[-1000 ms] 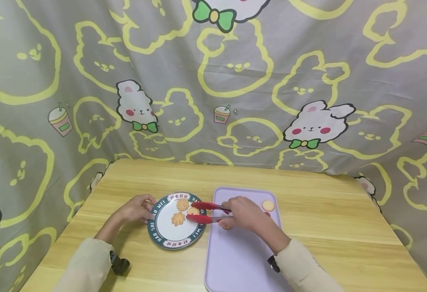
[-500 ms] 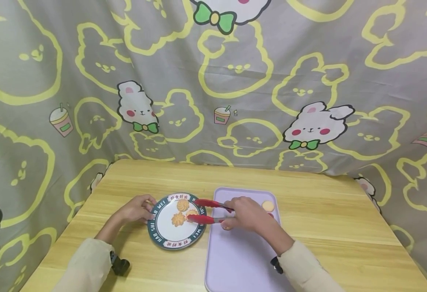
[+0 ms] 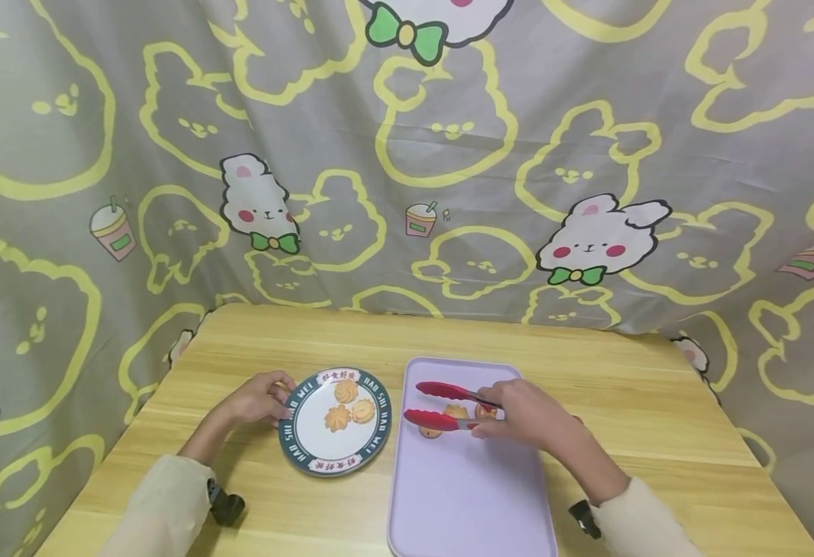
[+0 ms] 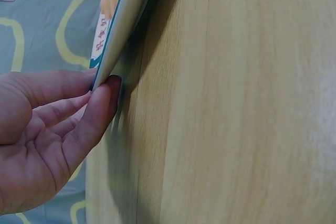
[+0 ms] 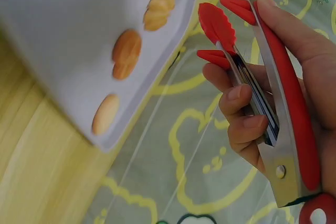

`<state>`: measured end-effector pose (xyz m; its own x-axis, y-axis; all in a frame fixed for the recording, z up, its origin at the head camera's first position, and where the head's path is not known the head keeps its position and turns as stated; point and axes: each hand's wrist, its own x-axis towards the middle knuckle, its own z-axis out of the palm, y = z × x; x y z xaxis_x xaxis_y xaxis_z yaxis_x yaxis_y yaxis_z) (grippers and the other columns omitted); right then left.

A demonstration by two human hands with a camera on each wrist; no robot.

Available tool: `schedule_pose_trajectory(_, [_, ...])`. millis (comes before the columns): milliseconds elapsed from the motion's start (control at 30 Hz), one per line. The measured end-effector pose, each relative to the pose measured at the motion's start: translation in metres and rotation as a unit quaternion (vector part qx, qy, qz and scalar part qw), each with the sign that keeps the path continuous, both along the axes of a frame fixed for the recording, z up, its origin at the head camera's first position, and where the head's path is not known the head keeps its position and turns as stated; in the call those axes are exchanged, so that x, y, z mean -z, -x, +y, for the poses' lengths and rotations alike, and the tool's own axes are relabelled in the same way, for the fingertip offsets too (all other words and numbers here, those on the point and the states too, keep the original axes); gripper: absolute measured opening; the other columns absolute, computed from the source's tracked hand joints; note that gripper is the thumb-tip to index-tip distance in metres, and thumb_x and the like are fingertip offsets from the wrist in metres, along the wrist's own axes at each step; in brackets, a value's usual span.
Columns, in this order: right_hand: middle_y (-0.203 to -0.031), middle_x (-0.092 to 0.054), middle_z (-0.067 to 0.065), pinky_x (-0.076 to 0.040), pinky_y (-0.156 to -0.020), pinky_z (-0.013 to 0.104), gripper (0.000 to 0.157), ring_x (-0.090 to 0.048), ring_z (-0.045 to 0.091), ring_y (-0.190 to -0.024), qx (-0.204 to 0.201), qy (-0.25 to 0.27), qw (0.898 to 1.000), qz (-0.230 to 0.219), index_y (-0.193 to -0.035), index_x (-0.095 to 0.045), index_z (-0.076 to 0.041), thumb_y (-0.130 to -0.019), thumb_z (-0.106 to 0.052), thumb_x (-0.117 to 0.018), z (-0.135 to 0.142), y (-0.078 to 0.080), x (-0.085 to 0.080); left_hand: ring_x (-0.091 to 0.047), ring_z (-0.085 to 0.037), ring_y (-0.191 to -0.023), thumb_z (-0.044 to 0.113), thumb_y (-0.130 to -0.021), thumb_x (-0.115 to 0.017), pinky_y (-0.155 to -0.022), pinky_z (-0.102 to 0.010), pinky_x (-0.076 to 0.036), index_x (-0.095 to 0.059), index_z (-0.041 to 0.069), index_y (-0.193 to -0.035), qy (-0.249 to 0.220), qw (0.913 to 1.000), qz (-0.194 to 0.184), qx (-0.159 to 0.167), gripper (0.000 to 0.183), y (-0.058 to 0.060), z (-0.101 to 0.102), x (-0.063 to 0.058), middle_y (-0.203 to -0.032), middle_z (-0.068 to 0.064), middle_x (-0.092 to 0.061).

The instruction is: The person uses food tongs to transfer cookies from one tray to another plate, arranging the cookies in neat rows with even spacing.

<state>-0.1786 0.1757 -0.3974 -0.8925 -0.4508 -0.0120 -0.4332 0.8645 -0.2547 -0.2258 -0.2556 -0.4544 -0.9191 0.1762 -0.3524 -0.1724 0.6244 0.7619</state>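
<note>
Table (image 3: 658, 410) below; tongs (image 5: 287, 85) in right hand (image 3: 532, 414).

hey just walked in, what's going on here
Someone's left hand pinches the rim of a plate holding three cookies. The right hand holds red tongs above a lilac tray, where more cookies lie. The tips of the tongs are apart with nothing gripped between them. Plate and tray are side by side at a wooden table.
</note>
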Motion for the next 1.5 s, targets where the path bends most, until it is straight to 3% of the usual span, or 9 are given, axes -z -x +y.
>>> schedule_pose_trajectory(533, [-0.07,-0.052,-0.008,-0.032,-0.052,0.019,0.062,-0.04,0.009,-0.059,-0.014,-0.015,1.0,0.012,-0.121,-0.065,-0.013,-0.069,-0.042,-0.08,0.017,-0.018,0.005,-0.06,-0.021,-0.075,-0.005,-0.076,-0.068,-0.065,-0.034,-0.059,-0.05,-0.004,-0.117,-0.012,0.9999,-0.002,0.002,0.044,0.0,-0.001,0.0,-0.093,-0.015,-0.057])
schedule_pose_trajectory(967, [-0.067,-0.051,-0.01,-0.034,-0.053,0.019,0.045,-0.04,0.007,-0.057,-0.023,-0.021,0.999,0.037,-0.1,-0.073,-0.012,-0.067,-0.042,-0.081,0.012,-0.018,0.004,-0.059,-0.021,-0.075,-0.005,-0.077,-0.068,-0.064,-0.034,-0.059,-0.05,-0.003,-0.117,-0.013,0.9999,-0.005,-0.002,0.044,0.0,-0.001,0.001,-0.093,-0.015,-0.055])
schedule_pose_trajectory(1200, [-0.071,-0.056,-0.009,-0.034,-0.053,0.018,0.047,-0.039,0.006,-0.058,-0.03,-0.012,0.999,0.039,-0.105,-0.072,-0.012,-0.068,-0.039,-0.081,0.012,-0.018,0.002,-0.059,-0.021,-0.075,-0.004,-0.077,-0.068,-0.065,-0.034,-0.059,-0.05,-0.003,-0.118,-0.012,0.9999,-0.008,-0.004,0.045,0.0,-0.001,0.001,-0.094,-0.016,-0.055])
schedule_pose_trajectory(1300, [-0.071,-0.053,-0.01,-0.033,-0.052,0.017,0.041,-0.039,0.005,-0.058,-0.037,-0.008,0.998,0.042,-0.101,-0.072,-0.015,-0.069,-0.039,-0.081,0.01,-0.017,-0.001,-0.059,-0.021,-0.076,-0.004,-0.077,-0.068,-0.065,-0.034,-0.059,-0.05,-0.003,-0.118,-0.011,0.9999,-0.007,-0.003,0.045,0.0,0.0,0.001,-0.095,-0.016,-0.055])
schedule_pose_trajectory(1433, [-0.074,-0.059,-0.008,-0.042,-0.057,0.02,0.04,-0.048,0.007,-0.064,-0.047,-0.016,0.997,0.055,-0.098,-0.071,-0.014,-0.071,-0.042,-0.079,0.003,-0.014,-0.004,-0.059,-0.021,-0.076,-0.004,-0.077,-0.068,-0.065,-0.034,-0.059,-0.05,-0.003,-0.118,-0.01,0.9999,-0.004,-0.002,0.045,-0.001,-0.001,0.001,-0.095,-0.016,-0.055])
schedule_pose_trajectory(1500, [-0.082,-0.067,-0.004,-0.05,-0.064,0.025,0.05,-0.056,0.01,-0.07,-0.046,-0.019,0.997,0.059,-0.107,-0.071,-0.01,-0.071,-0.043,-0.078,-0.003,-0.014,-0.006,-0.059,-0.021,-0.076,-0.004,-0.077,-0.068,-0.065,-0.034,-0.059,-0.05,-0.003,-0.118,-0.01,0.9999,-0.004,-0.001,0.045,-0.001,-0.001,0.0,-0.095,-0.016,-0.055])
